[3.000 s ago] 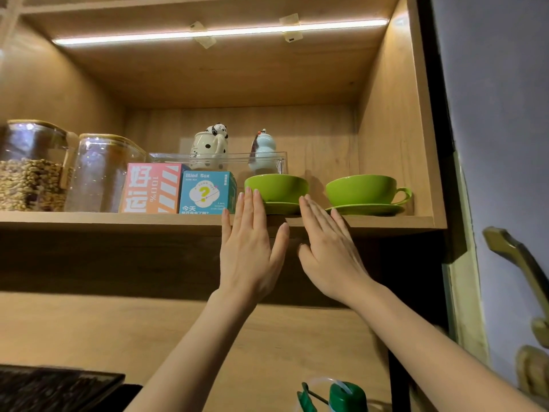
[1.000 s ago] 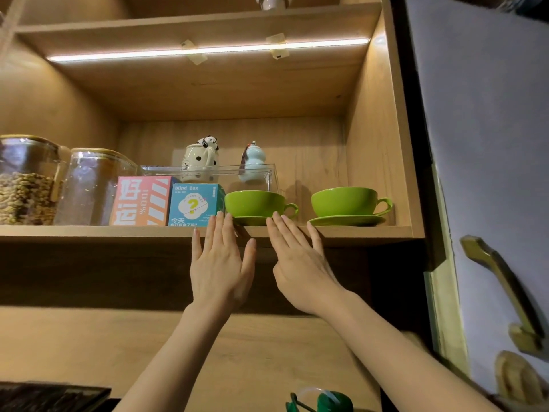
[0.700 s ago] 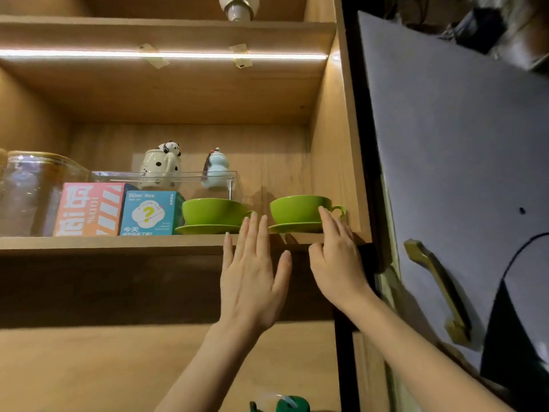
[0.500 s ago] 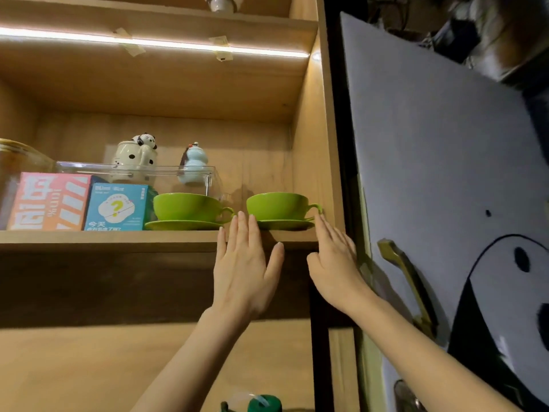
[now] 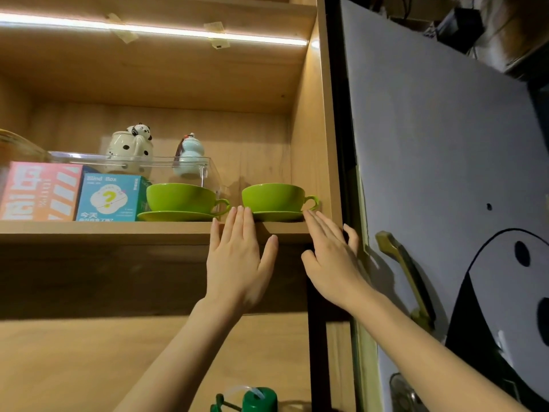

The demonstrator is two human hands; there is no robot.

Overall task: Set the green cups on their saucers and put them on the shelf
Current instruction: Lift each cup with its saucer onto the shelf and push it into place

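Note:
Two green cups stand on green saucers on the wooden shelf (image 5: 104,231). The left cup (image 5: 181,197) rests on its saucer (image 5: 172,216), handle to the right. The right cup (image 5: 273,197) sits on its saucer (image 5: 279,216) close to the cabinet's right wall. My left hand (image 5: 237,260) is flat and open below the shelf edge, fingertips at the gap between the saucers. My right hand (image 5: 332,257) is open too, fingertips near the right saucer's rim. Neither hand holds anything.
A blue box (image 5: 110,197) and a pink box (image 5: 38,191) stand left of the cups. Behind them a clear bin (image 5: 133,162) holds a panda pot (image 5: 130,147) and a pale figurine (image 5: 188,154). A grey door with a brass handle (image 5: 401,272) is at the right.
The view has swung to the right, bringing the grey door into sight. Both hands have shifted right along the shelf edge, from under the left cup to under the right one.

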